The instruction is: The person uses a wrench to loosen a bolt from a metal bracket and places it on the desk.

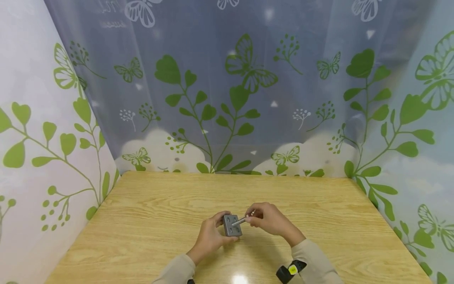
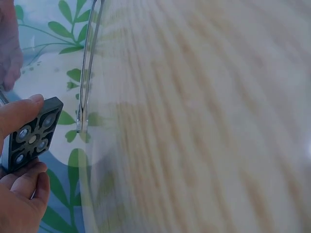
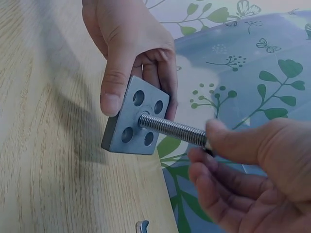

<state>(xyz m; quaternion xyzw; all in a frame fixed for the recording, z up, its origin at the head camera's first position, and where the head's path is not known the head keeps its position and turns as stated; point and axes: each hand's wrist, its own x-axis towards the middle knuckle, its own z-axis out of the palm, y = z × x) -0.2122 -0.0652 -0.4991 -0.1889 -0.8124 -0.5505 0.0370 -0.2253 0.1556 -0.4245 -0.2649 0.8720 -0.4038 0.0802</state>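
Observation:
My left hand [image 1: 211, 238] holds a square grey metal plate [image 1: 228, 230] by its edges above the table, with the thumb on one side and fingers on the other. Several round holes surround the plate's centre in the right wrist view. From that centre sticks out a threaded rod [image 3: 175, 131]. My right hand [image 1: 271, 219] pinches the rod's outer end between thumb and forefinger, its other fingers curled below. That end is partly hidden by the fingertips. In the left wrist view the plate's underside [image 2: 33, 139] shows, with recesses around a central round end.
The wooden table [image 1: 149, 205] lies beneath both hands. Curtains [image 1: 213, 118] printed with leaves and butterflies enclose it at the back and sides. A small shiny metal piece [image 3: 142, 226] shows at the bottom of the right wrist view.

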